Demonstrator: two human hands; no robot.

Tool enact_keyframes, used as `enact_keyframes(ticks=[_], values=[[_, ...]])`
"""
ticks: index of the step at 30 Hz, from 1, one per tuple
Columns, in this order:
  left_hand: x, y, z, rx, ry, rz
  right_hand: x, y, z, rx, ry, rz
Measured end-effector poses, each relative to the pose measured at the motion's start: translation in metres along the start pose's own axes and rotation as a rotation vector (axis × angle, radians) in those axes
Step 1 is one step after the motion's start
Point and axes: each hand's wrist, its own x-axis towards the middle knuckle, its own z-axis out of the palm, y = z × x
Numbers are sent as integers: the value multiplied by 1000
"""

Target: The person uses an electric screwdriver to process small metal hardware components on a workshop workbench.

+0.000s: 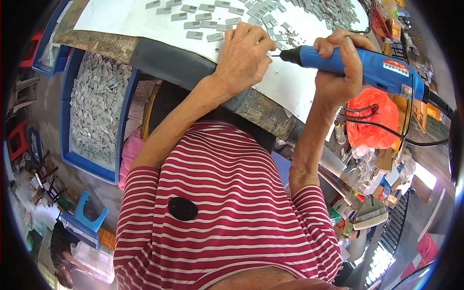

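My right hand (340,65) is wrapped round a blue electric screwdriver (367,67), which lies nearly level with its thin bit pointing left. Close to the tip of that bit, my left hand (244,58) is closed with its fingers curled in a pinch. A pale sliver of a small grey part (269,53) shows at its fingertips; the rest is hidden by the fingers. Beyond both hands, a scatter of tiny screws (291,37) lies on the white sheet (130,21). Flat grey rectangular pieces (206,24) are spread in loose rows past my left hand.
A large heap of grey pieces (333,12) covers the far right of the table. A blue crate (67,140) full of similar pieces stands left of the table. At right are a red plastic bag (372,118) and a black cable (425,144). Another person (63,256) is at lower left.
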Motion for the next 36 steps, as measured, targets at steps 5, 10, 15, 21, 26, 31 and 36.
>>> enact_keyframes(ticks=[5,10,15,21,26,31,36], values=[[0,2,1,-56,-23,-32,0,-4,-2,-59,-47,-2],[1,0,2,-59,-5,-35,1,-2,1,-23,-16,-4],[1,-2,3,-85,-3,-50,2,0,0,17,12,-5],[2,-1,2,-70,-14,-44,2,0,0,21,28,-26],[1,-2,3,-37,-3,-30,2,2,3,22,52,-27],[-1,-2,5,41,-7,-72,3,6,0,6,15,-35],[0,-1,6,117,-44,-72,4,11,4,-14,19,-40]])
